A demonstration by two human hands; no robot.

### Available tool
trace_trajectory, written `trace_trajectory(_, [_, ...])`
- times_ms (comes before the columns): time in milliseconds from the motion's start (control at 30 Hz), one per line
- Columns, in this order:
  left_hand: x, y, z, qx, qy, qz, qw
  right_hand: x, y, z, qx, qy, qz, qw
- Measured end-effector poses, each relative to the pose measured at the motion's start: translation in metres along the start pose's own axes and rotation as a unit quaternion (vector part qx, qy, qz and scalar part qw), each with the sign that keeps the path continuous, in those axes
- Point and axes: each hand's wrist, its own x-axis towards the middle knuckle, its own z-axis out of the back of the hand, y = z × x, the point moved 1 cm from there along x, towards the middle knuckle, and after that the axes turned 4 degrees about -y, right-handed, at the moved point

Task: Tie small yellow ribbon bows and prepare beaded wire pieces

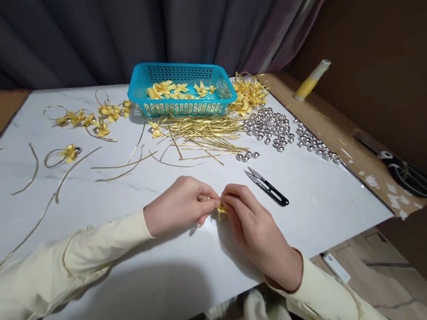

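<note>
My left hand point(180, 204) and my right hand point(256, 232) meet fingertip to fingertip near the front of the white table point(135, 282). Between them they pinch a small yellow ribbon piece point(222, 212), mostly hidden by my fingers. Black thread snips point(267, 187) lie just to the right of my right hand. Behind, a loose heap of gold ribbon strips point(203, 134) lies in front of a blue basket point(181, 88) that holds finished yellow bows.
Several silver beads point(274, 129) are spread at the right, next to a pile of yellow bows point(247, 94). More bows on loops point(87, 118) and long strips lie at the left. Black scissors point(408, 174) and a yellow tube point(311, 80) rest on cardboard beyond the right edge.
</note>
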Motion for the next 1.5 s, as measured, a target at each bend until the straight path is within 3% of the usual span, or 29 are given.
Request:
trace_trajectory(233, [-0.005,-0.001,-0.012,0.170,-0.126,-0.081,0.974,0.000,-0.002,-0.004,0.003,0.005,-0.025,1.000])
trace_trajectory(333, [-0.006,-0.003,-0.013,0.163,-0.128,-0.070,0.976,0.000,-0.003,-0.006,0.007,-0.001,-0.035,0.999])
trace_trajectory(500, [-0.006,-0.005,0.000,0.067,-0.082,-0.005,0.994,0.000,-0.002,-0.004,0.008,-0.002,-0.044,0.999])
trace_trajectory(567, [-0.003,-0.003,0.006,0.060,-0.094,0.001,0.994,0.001,-0.001,-0.003,0.010,-0.008,-0.036,0.999])
trace_trajectory(667, [0.003,0.004,0.011,0.073,-0.113,-0.039,0.990,0.002,0.000,-0.001,0.008,-0.019,-0.026,0.999])
trace_trajectory(867, [0.010,0.019,0.010,0.073,-0.085,-0.144,0.983,0.003,0.001,0.001,0.029,-0.023,-0.018,0.999])
trace_trajectory(1067, [0.013,0.026,0.010,0.084,-0.095,-0.236,0.963,0.006,0.002,0.004,0.063,-0.016,-0.020,0.998])
trace_trajectory(1233, [0.010,0.028,0.009,0.138,-0.128,-0.315,0.930,0.009,0.004,0.009,0.084,-0.025,-0.044,0.995])
trace_trajectory(1400, [0.006,0.030,0.003,0.200,-0.196,-0.435,0.856,0.010,0.003,0.012,0.097,-0.021,-0.070,0.993])
trace_trajectory(1500, [0.004,0.033,-0.001,0.239,-0.225,-0.468,0.821,0.010,0.002,0.014,0.108,-0.018,-0.083,0.991])
